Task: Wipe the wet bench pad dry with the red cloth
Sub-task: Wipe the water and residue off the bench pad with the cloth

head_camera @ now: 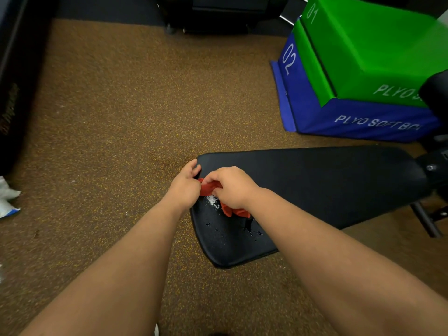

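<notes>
The black bench pad lies across the lower right, its near end towards me. Water drops and a small white wet patch sit on that near end. A bunched red cloth rests on the pad among them. My right hand is closed over the cloth from above. My left hand pinches the cloth's left end at the pad's left edge. Most of the cloth is hidden under my hands.
Stacked soft plyo boxes, green over blue, stand behind the bench at the upper right. The bench's metal frame sticks out at the right. White packaging lies at the left edge on the brown speckled floor.
</notes>
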A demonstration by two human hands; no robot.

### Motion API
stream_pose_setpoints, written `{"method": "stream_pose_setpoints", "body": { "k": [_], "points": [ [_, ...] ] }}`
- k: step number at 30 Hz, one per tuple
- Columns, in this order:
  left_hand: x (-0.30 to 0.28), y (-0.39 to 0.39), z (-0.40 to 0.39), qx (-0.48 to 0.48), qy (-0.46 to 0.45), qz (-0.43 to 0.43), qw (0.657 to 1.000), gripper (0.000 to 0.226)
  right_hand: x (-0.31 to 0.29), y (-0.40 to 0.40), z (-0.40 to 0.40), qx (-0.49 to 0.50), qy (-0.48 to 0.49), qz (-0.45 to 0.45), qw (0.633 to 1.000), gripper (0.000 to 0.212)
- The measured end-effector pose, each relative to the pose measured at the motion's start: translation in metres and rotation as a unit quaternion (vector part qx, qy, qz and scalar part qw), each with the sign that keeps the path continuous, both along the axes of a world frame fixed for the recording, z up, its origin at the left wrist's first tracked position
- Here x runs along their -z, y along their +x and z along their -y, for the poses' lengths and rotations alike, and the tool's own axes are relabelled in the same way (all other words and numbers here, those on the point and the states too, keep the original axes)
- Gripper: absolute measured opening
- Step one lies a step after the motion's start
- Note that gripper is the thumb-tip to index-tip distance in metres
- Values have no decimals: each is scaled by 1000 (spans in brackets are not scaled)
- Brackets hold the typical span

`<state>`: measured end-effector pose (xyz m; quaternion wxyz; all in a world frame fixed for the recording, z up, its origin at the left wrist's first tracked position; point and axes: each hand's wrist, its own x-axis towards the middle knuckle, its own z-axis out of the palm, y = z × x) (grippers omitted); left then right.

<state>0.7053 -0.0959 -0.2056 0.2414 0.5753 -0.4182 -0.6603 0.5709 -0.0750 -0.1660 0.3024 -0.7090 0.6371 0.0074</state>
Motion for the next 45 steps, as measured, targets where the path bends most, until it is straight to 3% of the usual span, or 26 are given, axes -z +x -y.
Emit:
{"method": "stream_pose_setpoints", "body": {
  "k": [20, 29, 37, 42, 45],
  "points": [
    [2, -1, -5, 39, -21, 40, 998, 78, -8, 1, -18, 10, 68, 46, 997, 34],
    [-1, -1, -14, 89, -44, 97, 990, 77, -2, -1, -41, -1, 88, 47, 995, 33],
    [-11, -6, -25, 137, -117, 171, 969, 74, 0, -6, -51, -22, 111, 53, 992, 36],
    [-13, -11, -31, 199, -172, 215, 941, 70, -5, -30, -54, 66, 100, 133, 984, 37],
    [-15, -9, -32, 230, -179, 239, 926, 68, -6, -56, -54, 129, 65, 125, 982, 40]
  ]
}}
